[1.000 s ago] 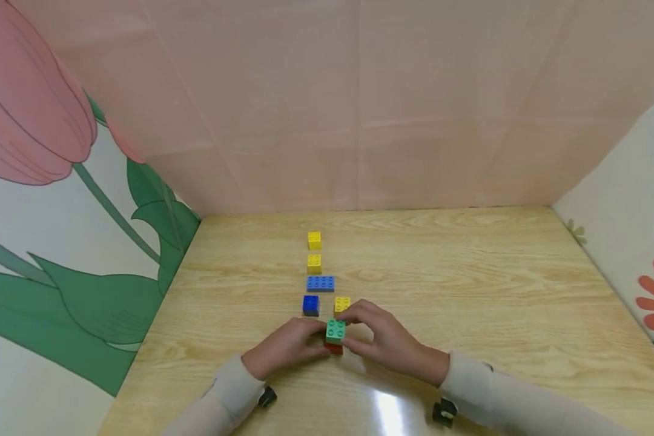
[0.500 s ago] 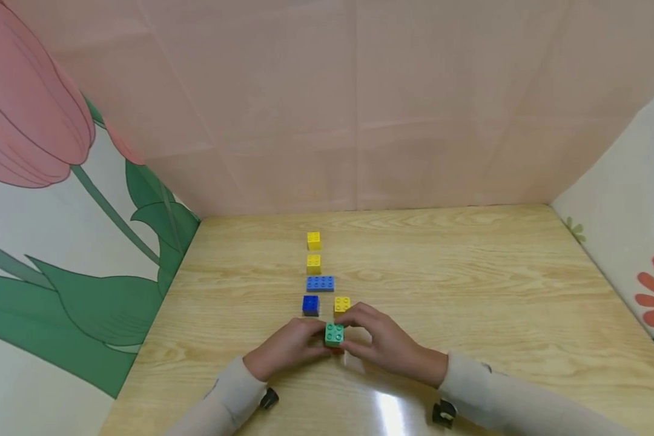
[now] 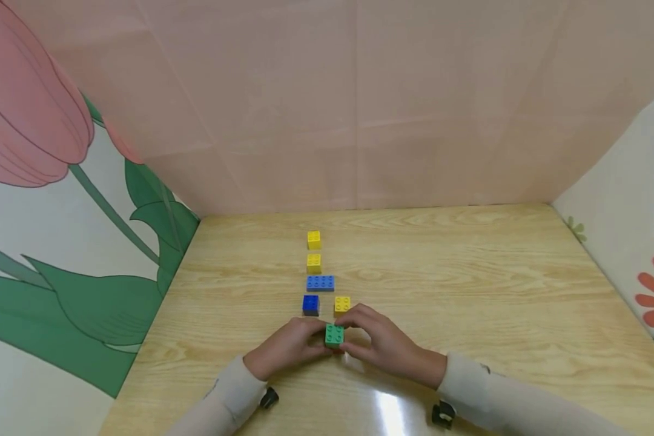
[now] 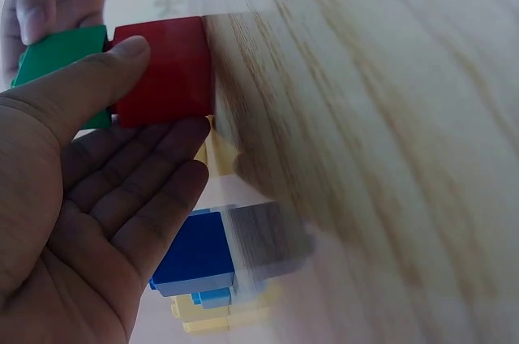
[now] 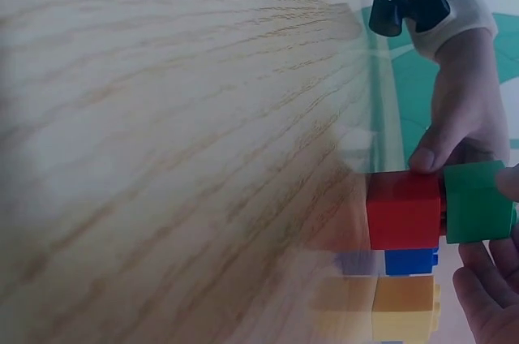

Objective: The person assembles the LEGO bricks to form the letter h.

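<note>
My left hand (image 3: 289, 344) grips a red building brick (image 4: 180, 72) that stands on the table (image 3: 469, 272). Its thumb lies along the near side and its fingers along the far side. On top of the red brick sits a green building brick (image 3: 335, 335), studs up, pinched by my right hand (image 3: 389, 346) between thumb and fingers. A narrow gap shows between the two bricks in the right wrist view. From the head the green brick hides the red one. A yellow brick (image 3: 341, 303) lies just beyond my right fingertips, and a dark blue brick (image 3: 310, 305) beyond my left hand.
Farther back, a long blue brick (image 3: 320, 283) and two yellow bricks, a nearer one (image 3: 313, 263) and a farther one (image 3: 313, 240), form a rough line. A pink sheet (image 3: 354, 121) closes off the table's far edge, with flowered panels at both sides.
The green brick has come down toward me and now covers the red brick from the head view. Both hands have stayed almost where they were; the other bricks have not moved.
</note>
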### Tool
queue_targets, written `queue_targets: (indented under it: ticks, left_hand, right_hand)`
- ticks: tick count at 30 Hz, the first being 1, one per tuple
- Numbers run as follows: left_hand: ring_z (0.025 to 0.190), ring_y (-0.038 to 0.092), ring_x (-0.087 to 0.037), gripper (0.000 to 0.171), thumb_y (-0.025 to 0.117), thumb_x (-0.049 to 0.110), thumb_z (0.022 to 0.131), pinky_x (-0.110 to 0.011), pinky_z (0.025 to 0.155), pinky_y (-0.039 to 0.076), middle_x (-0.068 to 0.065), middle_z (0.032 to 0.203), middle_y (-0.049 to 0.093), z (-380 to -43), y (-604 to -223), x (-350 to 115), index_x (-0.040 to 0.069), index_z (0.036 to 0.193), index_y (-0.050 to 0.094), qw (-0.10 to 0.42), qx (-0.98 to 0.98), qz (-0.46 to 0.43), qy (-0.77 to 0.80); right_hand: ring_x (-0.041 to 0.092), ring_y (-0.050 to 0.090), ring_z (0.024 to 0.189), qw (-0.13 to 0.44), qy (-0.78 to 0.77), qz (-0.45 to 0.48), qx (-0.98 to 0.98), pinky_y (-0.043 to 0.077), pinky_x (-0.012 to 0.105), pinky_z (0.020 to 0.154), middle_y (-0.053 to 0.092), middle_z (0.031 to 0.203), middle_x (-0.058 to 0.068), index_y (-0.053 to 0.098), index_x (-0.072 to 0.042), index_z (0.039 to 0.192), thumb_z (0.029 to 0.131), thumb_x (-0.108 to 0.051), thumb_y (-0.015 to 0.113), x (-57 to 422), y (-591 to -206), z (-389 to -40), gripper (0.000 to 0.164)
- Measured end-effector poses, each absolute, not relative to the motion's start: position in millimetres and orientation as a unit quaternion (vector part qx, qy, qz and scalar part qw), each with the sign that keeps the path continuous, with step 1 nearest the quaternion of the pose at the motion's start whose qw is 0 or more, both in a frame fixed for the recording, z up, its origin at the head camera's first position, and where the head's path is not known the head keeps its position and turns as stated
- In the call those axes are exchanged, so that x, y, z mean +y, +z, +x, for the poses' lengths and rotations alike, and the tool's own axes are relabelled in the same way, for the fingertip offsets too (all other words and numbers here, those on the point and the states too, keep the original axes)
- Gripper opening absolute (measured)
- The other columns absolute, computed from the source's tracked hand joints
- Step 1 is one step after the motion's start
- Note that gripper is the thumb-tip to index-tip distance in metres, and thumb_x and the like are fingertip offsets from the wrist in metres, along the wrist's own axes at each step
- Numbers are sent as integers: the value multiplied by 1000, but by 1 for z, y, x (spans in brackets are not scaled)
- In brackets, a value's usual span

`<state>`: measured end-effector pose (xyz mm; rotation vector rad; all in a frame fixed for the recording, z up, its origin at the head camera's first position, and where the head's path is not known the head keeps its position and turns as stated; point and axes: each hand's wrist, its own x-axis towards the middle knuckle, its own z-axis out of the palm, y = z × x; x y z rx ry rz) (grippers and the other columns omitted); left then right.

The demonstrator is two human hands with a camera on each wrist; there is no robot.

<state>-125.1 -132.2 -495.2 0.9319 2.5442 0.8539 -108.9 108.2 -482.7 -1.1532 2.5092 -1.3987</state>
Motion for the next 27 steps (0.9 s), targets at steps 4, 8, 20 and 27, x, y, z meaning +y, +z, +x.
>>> queue_targets:
  ticks: [4,8,20,27]
  left_hand:
    - [97,59,3,33,71,39,89,-23,86,50,17,107,66,-126,-496,-132,22,116,69,160,886,315,300]
    - [96,58,3,33,70,39,89,-23,85,50,18,107,65,-126,-496,-133,22,118,68,161,886,315,300]
    - [94,58,4,30,71,37,89,-22,83,50,18,104,65,-125,-495,-132,23,115,68,157,886,314,304]
    - [95,58,3,30,72,38,88,-22,83,50,18,105,65,-126,-494,-132,23,114,68,175,885,304,306]
  right_hand:
    - [9,58,109,22,-449,-374,811,50,31,93,56,118,-10,60,-20,122,90,-25,72,108,-483,-109,35]
    - [9,58,109,19,-442,-377,814,50,30,93,56,118,-10,59,-20,122,90,-25,72,108,-483,-110,35]
    - [10,58,112,47,-428,-377,820,51,39,93,59,120,-10,56,-18,125,90,-22,72,107,-479,-110,39]
    - [10,58,112,54,-426,-385,817,50,38,94,60,120,-9,55,-17,123,90,-19,73,107,-475,-110,38]
